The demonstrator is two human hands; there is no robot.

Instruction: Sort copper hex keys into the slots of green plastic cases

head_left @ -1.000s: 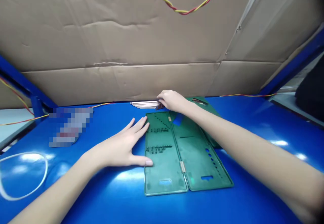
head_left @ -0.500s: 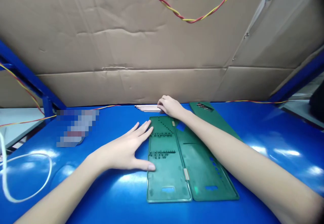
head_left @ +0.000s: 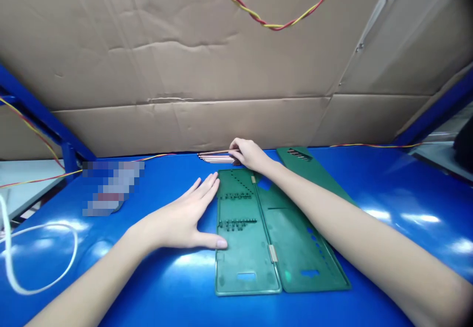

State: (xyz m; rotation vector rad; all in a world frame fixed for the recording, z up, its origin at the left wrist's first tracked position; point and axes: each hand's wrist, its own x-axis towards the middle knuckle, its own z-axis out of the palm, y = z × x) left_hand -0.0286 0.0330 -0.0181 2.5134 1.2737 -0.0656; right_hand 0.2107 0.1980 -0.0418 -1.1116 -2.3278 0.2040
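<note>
At the back of the table, my right hand (head_left: pixel 249 153) is closed in a pinch on one end of a long thin metal rod (head_left: pixel 219 152), which is lifted slightly above a row of similar copper-toned rods (head_left: pixel 216 159) of graded lengths. Their right ends are partly hidden by my fingers. An unfolded green plastic case (head_left: pixel 240 260) lies in front, with rows of small clips in its left half and a hinge down the middle. My left hand (head_left: pixel 188 216) lies open at the case's left edge, thumb over the rim, holding nothing.
Another green case (head_left: pixel 318 177), with rod ends showing in its window, lies behind my right forearm. A blurred-out object (head_left: pixel 113 189) and a white cable (head_left: pixel 70 263) are on the left. Cardboard (head_left: pixel 185 71) stands behind the blue table, and a twisted red-yellow wire (head_left: pixel 273 26) hangs above.
The rod in my right hand has come up, its left part now apart from the row. My left fingertips have drawn slightly left off the case's upper edge.
</note>
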